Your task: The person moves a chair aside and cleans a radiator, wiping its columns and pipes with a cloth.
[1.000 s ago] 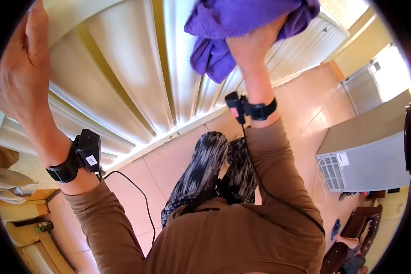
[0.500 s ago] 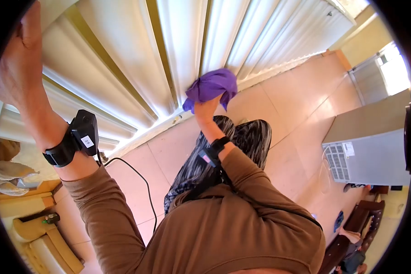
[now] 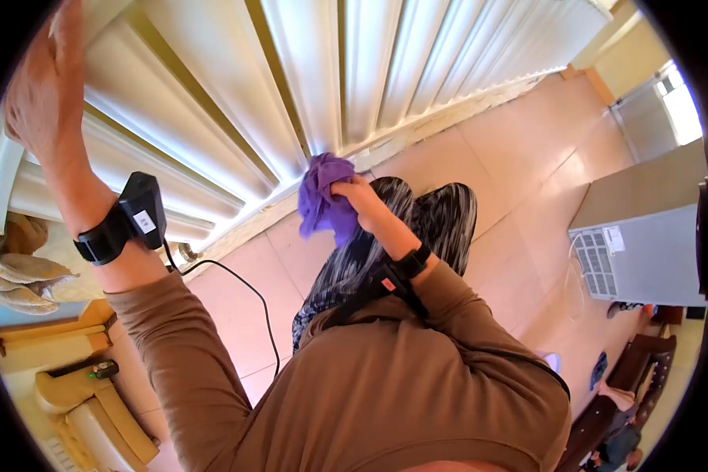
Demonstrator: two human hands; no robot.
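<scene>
My right hand (image 3: 357,197) is closed on a crumpled purple cloth (image 3: 322,197). The cloth hangs beside the lower end of a white ribbed radiator (image 3: 307,79), its top close to the radiator's bottom edge. In the upper left, my left hand (image 3: 46,110) is at the radiator's other edge and seems to rest against it. One of its digits points up along the panel; the remaining fingers are mostly hidden. Black straps with small devices circle both wrists, and a black cable (image 3: 263,315) runs from the left one.
Tiled floor (image 3: 519,173) lies below the radiator. A grey appliance (image 3: 645,252) stands at right, with a dark sofa (image 3: 653,362) and a person (image 3: 617,448) beyond. Beige fabric (image 3: 23,275) and a yellow armchair (image 3: 94,417) are at left. A radiator valve (image 3: 182,253) sits near the cable.
My right hand has drawn the purple cloth down and left, off the radiator's lower ribs, and turned it. My left hand stays at the radiator's edge while the view shifts slightly.
</scene>
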